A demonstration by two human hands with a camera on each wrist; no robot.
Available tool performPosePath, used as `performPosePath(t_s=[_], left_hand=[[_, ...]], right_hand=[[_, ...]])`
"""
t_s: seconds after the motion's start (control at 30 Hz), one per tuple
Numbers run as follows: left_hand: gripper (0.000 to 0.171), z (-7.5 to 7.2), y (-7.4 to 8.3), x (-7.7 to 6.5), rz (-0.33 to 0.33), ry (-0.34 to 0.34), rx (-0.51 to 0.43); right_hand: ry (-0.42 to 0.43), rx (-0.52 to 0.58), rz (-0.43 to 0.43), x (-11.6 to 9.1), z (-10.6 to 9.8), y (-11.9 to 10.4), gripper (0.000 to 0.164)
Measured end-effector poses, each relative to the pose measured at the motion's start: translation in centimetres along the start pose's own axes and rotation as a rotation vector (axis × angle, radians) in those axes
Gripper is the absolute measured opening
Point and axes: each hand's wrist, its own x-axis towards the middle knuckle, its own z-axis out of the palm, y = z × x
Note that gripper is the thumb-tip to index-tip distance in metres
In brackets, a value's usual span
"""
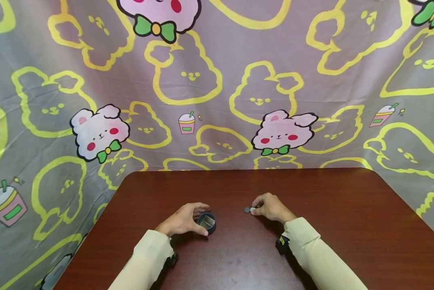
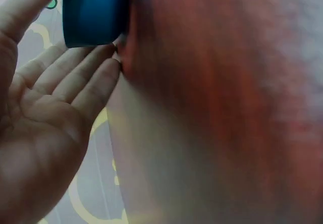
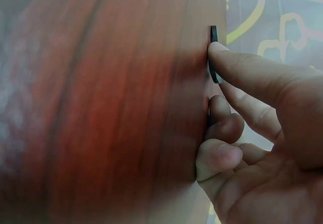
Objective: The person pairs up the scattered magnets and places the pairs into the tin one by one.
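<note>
On the table, a small round dark blue tin (image 1: 210,230) with an open top and dividers inside stands by my left hand (image 1: 182,219). The left thumb and straight, spread fingers lie on either side of the tin; its blue side wall (image 2: 96,17) shows between them in the left wrist view. My right hand (image 1: 271,207) pinches a small light coin-like disc (image 1: 253,209) with thumb and index finger, low at the tabletop. A darker grey disc (image 1: 247,210) lies flat just left of it. Edge-on, a thin dark disc (image 3: 213,34) shows at the thumb tip, the other right fingers curled against the table.
The dark red-brown wooden table (image 1: 347,225) stretches wide to both sides. A patterned cloth (image 1: 217,117) with cartoon animals hangs behind it and along its sides. Each wrist carries a small black camera below the light sleeve (image 1: 304,233).
</note>
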Motion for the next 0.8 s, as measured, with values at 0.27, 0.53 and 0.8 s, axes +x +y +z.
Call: performPosePath(t_s=[0.27,0.53,0.8], left_hand=[[0.072,0.23,-0.22,-0.59,0.014,0.009,-0.067],[0.068,0.30,-0.48,-0.69,0.012,0.016,-0.105],[0.066,0.41,-0.53,-0.71,0.021,0.025,-0.110]], right_hand=[[0.025,0.057,0.035,0.05,0.30,-0.26,0.014],[0.008,0.264,0.135,-0.31,0.16,-0.59,0.009],[0.025,0.296,0.167,0.04,0.21,-0.74,0.012]])
